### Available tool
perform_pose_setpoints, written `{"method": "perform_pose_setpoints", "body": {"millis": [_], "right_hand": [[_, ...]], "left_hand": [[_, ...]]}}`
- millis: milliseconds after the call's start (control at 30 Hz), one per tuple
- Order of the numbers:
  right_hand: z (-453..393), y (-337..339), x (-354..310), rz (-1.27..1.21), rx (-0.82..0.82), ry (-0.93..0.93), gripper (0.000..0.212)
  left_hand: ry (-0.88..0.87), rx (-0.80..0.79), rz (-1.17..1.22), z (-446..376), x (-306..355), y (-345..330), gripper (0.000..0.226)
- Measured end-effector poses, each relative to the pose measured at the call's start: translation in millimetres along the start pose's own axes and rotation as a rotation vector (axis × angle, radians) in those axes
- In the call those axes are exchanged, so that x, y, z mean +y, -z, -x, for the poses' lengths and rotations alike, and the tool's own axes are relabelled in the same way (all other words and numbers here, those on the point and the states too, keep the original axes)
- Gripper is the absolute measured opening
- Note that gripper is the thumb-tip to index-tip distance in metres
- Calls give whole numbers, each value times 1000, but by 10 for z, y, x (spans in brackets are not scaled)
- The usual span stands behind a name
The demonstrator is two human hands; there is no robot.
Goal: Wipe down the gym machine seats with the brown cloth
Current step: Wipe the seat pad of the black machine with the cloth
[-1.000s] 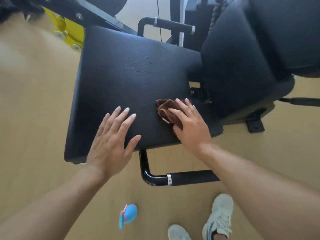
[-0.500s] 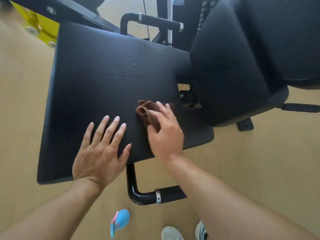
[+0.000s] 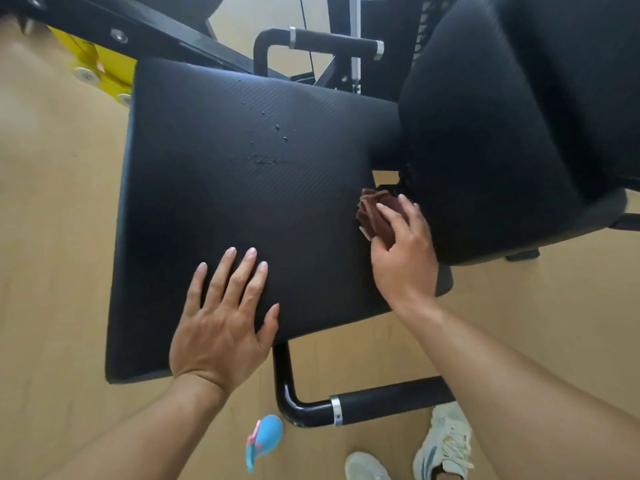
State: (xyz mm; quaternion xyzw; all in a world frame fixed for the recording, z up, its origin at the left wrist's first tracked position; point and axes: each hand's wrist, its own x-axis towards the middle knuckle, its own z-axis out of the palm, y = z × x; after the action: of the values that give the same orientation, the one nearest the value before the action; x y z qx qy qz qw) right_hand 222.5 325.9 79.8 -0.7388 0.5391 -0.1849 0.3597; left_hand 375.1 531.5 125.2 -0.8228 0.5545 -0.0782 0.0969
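Observation:
A black textured seat pad (image 3: 214,188) fills the middle of the view, with small water drops (image 3: 273,140) on its far part. My left hand (image 3: 221,320) lies flat and spread on the pad's near edge. My right hand (image 3: 403,251) presses a crumpled brown cloth (image 3: 372,211) onto the seat's right edge, close to the black backrest (image 3: 502,133). Fingers cover most of the cloth.
A black handle bar (image 3: 381,400) juts out under the seat's near side, and another handle bar (image 3: 332,39) stands behind. A yellow frame part (image 3: 100,74) is at the upper left. A blue spray bottle (image 3: 265,441) and my white shoes (image 3: 446,445) are on the wooden floor.
My right hand has slid the cloth to the right, toward the backrest side of the seat. The left hand stays flat on the near edge. The view has shifted.

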Motion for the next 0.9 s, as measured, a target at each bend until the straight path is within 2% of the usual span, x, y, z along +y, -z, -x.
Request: {"method": "perform_pose_setpoints", "body": {"millis": [67, 133, 200, 267, 300, 367, 433, 467, 533, 600, 633, 733, 800, 833, 900], "right_hand": [[-22, -124, -225, -91, 68, -84, 42], [-11, -330, -608, -182, 45, 3, 43], [35, -575, -1081, -296, -147, 312, 45], [113, -790, -1462, -243, -440, 697, 44], [66, -837, -1549, -173, -514, 852, 45], [-189, -820, -1502, -38, -528, 1004, 48], [-519, -747, -1268, 64, -429, 978, 50], [-720, -672, -1104, 80, -357, 869, 49], [-1116, -457, -729, 72, -172, 510, 46], [-1311, -270, -448, 56, -74, 148, 47], [-1332, -249, -387, 64, -53, 65, 49], [-1266, -335, -521, -4, 29, 4, 46], [-1191, -433, -776, -44, 20, 57, 40], [-1115, -505, -940, -55, -35, 151, 40], [-840, -705, -1362, -97, -207, 499, 41]], "left_hand": [[-5, -3, -3, -1, 2, -7, 61], [-9, -9, -5, 1, 7, -1, 60], [-4, -32, -6, 1, 2, 10, 60], [8, -94, -27, -9, -7, 34, 62], [13, -123, -32, -13, -10, 44, 63], [19, -128, -19, -11, -7, 54, 60], [18, -99, 5, -10, 1, 50, 60], [11, -87, 14, -8, 5, 39, 60], [2, -65, 13, -1, 6, 9, 59], [-4, -52, 7, 9, -4, -11, 59], [-7, -45, 4, 6, -8, -14, 59], [-8, -38, -3, 10, -7, -20, 59], [-5, -45, 6, 16, -7, -24, 59], [-5, -50, 13, 13, -3, -30, 59], [1, -64, 16, 2, -2, -31, 60]]}}
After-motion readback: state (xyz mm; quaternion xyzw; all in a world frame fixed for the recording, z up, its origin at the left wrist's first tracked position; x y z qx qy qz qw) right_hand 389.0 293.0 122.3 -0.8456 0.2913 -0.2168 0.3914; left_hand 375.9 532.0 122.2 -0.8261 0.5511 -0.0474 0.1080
